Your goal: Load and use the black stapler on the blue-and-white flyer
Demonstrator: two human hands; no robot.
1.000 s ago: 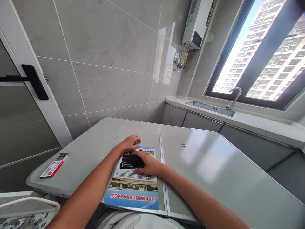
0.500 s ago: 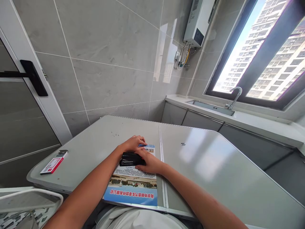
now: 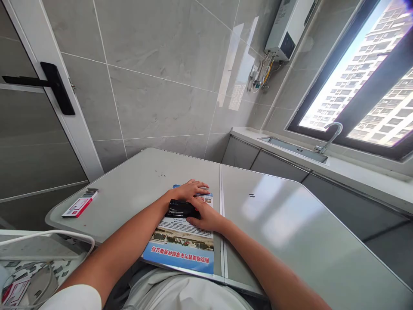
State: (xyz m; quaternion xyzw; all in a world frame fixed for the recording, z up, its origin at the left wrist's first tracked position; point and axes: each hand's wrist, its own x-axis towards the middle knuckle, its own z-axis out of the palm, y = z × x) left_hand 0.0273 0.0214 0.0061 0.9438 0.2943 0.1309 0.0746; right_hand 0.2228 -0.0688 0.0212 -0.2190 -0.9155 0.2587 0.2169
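Observation:
A blue-and-white printed booklet (image 3: 180, 257) lies on the folding table in front of me, its lettering upside down to my view. On top of it sits a black stapler (image 3: 180, 209). My right hand (image 3: 206, 215) is closed around the stapler's right end, thumb on the near side. My left hand (image 3: 192, 190) rests over the far edge of the booklet, beyond the stapler, with its fingers stretched out to the right. Part of the booklet's far end is hidden under both hands.
A red-and-white flat box (image 3: 80, 204) lies at the table's (image 3: 290, 232) left edge. Small staple-like bits (image 3: 159, 174) are scattered at the far left, and short dark strips (image 3: 252, 195) lie right of the table's seam. A white basket (image 3: 48, 234) stands below left.
My left hand has shifted slightly to the right over the booklet's far edge, and its fingers have straightened. My right hand stays on the stapler. The view has turned a little left.

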